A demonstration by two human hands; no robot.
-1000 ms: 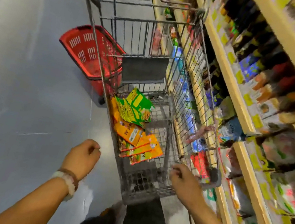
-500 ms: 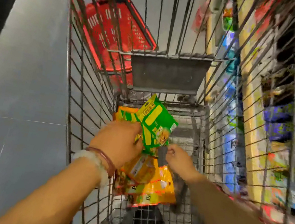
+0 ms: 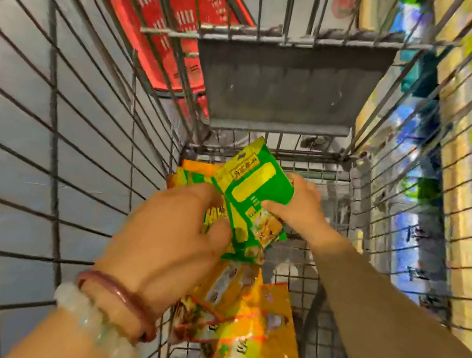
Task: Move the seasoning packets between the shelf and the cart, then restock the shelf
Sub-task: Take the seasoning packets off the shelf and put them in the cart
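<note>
Both my hands reach deep into the wire shopping cart [image 3: 54, 146]. A bunch of green seasoning packets [image 3: 254, 194] with yellow labels sits between them. My left hand [image 3: 178, 231] grips the bunch from the left, thumb over its lower edge. My right hand [image 3: 295, 208] pinches the packets' right edge. Orange seasoning packets [image 3: 248, 316] lie below on the cart floor, partly hidden under my left hand. The shelf [image 3: 467, 150] stands to the right, seen through the cart's wires.
A red plastic basket [image 3: 176, 10] stands on the grey floor beyond the cart's left side. The cart's grey fold-down flap [image 3: 283, 83] hangs at its far end. Blurred packaged goods fill the shelf on the right.
My head and hands have gone from the cart's near rim down into it. Both hands have closed on the green packets; the right hand came from the cart floor to the packets' right edge.
</note>
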